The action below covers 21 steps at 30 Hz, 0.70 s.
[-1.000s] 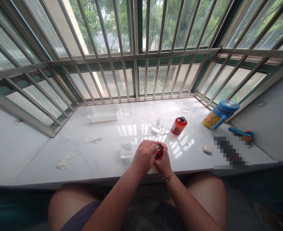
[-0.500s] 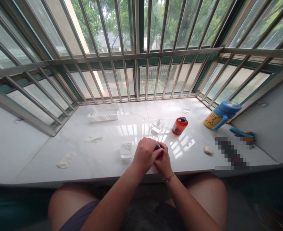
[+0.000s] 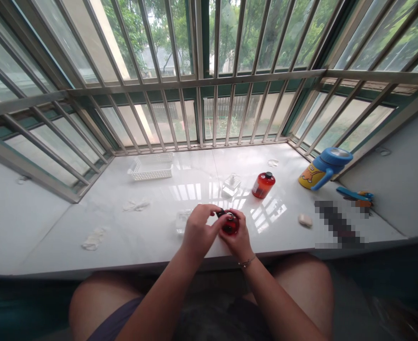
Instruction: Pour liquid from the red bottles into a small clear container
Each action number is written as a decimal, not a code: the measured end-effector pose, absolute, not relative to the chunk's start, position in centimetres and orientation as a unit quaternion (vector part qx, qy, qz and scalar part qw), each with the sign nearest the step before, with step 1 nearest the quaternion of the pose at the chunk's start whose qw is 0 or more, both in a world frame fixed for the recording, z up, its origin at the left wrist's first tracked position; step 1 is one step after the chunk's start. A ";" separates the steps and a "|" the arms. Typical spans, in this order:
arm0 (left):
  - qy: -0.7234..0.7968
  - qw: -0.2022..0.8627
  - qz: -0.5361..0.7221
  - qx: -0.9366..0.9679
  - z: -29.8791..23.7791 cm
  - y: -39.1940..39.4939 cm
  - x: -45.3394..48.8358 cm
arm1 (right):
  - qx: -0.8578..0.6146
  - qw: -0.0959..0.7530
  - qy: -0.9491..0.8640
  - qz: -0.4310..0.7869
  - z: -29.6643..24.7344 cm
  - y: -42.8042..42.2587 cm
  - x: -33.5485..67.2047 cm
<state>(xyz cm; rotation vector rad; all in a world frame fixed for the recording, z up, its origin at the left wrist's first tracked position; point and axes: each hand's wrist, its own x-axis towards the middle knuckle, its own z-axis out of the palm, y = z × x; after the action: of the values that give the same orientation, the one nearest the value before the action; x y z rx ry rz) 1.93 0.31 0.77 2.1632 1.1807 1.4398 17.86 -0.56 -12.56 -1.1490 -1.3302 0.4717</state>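
Note:
My right hand [image 3: 235, 233] wraps a small red glass bottle [image 3: 230, 226] just above the white marble sill. My left hand [image 3: 198, 232] reaches across to its top, with the fingertips pinching a small black cap [image 3: 220, 213]. The cap sits at the bottle's neck, and the fingers hide whether it is still joined to it. Partly behind my left hand stands a clear square glass bottle [image 3: 182, 221]. A small glass bottle [image 3: 231, 185] and an orange-red bottle with a black cap [image 3: 263, 185] stand farther back.
The marble sill [image 3: 98, 208] holds a white plastic basket [image 3: 150, 167], crumpled white scraps [image 3: 135, 205], a white soap-like lump [image 3: 305, 219], a blue-and-yellow child's cup [image 3: 325, 168] and a blue tool [image 3: 353, 196]. Steel window bars [image 3: 198, 113] run behind. A pixelated patch [image 3: 338, 225] hides part of the right.
My left hand has shifted left and opened out from covering the red bottle, and the black cap now shows at its fingertips, to the left of the bottle's top. The bottle stays in my right hand.

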 end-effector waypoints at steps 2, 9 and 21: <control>0.480 0.159 0.497 0.705 1.0 0.4 -0.8 | -0.505 0.608 -0.579 0.202 -12.4 -0.6 17.9; 0.712 0.250 0.402 0.518 -2.2 2.7 -12.0 | -0.507 0.607 -0.580 0.194 -12.5 -0.5 17.9; 0.773 0.091 0.226 0.586 -8.0 3.8 -17.3 | -0.508 0.608 -0.579 0.193 -12.6 -0.6 17.9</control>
<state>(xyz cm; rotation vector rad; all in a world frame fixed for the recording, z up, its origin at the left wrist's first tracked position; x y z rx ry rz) -17.26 3.79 -7.98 1.7420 2.2963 0.6725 17.94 -0.56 -12.59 -1.1747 -1.3377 0.4462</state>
